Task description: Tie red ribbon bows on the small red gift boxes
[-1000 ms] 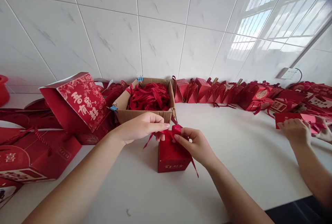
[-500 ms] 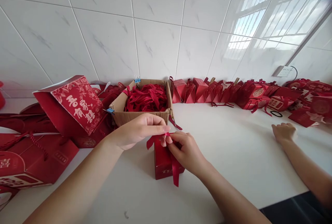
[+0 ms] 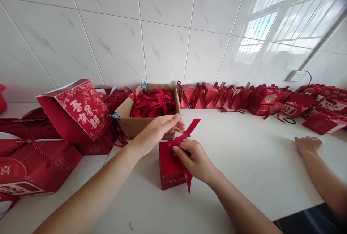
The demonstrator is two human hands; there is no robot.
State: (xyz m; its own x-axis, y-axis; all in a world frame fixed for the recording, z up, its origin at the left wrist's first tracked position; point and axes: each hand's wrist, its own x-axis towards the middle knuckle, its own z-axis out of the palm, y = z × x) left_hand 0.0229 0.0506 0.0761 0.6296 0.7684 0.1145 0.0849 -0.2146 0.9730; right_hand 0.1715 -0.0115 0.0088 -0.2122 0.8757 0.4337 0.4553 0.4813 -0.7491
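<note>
A small red gift box (image 3: pixel 169 165) with pale lettering on its front stands on the white table. A red ribbon (image 3: pixel 188 176) lies on its top; one end hangs down the front and the other sticks up to the right. My right hand (image 3: pixel 199 160) is closed, pinching this ribbon between thumb and fingers above the box. Just behind the box hovers my left hand (image 3: pixel 159 131), its fingers stretched out and the fingertips close to the raised ribbon end. Whether those fingertips touch it is hard to make out.
Behind my left hand, a cardboard box (image 3: pixel 130 125) holds many red ribbons (image 3: pixel 154 102). A large red printed box (image 3: pixel 84 111) leans among others at left. Several small red boxes (image 3: pixel 210 94) line the wall. Another person's hand (image 3: pixel 307 143) rests on the table at right.
My left hand has let go of the ribbon and its fingers have straightened. One ribbon end now points up to the right. The other person's hand has moved right.
</note>
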